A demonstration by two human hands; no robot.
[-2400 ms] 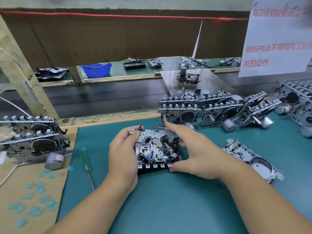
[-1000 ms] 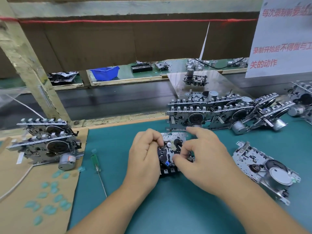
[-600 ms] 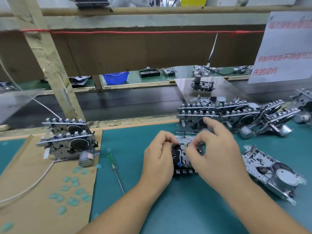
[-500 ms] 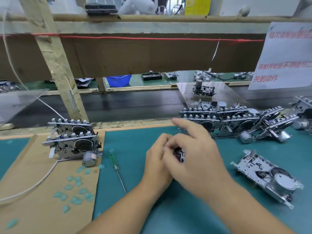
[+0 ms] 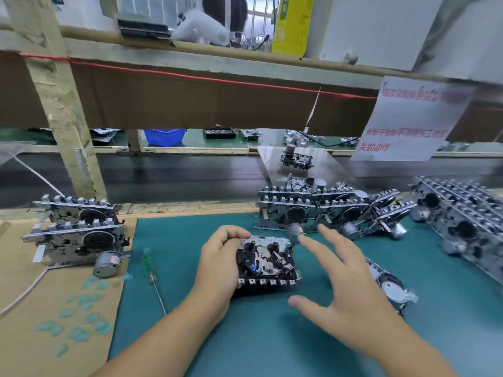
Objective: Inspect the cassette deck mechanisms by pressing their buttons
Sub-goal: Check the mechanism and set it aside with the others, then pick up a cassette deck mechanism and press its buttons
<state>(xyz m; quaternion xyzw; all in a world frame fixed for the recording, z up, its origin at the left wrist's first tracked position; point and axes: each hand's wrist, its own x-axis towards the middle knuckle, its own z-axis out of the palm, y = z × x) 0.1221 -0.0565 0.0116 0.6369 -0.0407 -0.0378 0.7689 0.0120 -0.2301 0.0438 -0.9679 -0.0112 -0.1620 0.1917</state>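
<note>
At the middle of the teal felt bench mat [image 5: 272, 338] we see a black-and-silver metal cassette deck mechanism [image 5: 265, 263] lying flat, its row of small square buttons along the edge nearest us. Our left hand [image 5: 217, 265] grips the mechanism's left side, fingers curled over its far corner. Our right hand [image 5: 345, 284] hovers just right of the mechanism with fingers spread wide and straight, holding nothing and touching nothing. Left of the mechanism a green-handled thin screwdriver [image 5: 151, 273] lies on the mat, and farther left two stacked metal deck mechanisms [image 5: 77, 235] with a round silver motor sit on a brown cardboard sheet [image 5: 32, 322] scattered with pale turquoise plastic scraps [image 5: 79, 319]. Behind the mechanism stands a row of upright silver deck mechanisms [image 5: 321, 210]; to its right, partly hidden by our right hand, another silver deck [image 5: 392, 287] lies flat. Beyond the row hangs a white paper notice with red characters [image 5: 408, 123].
</note>
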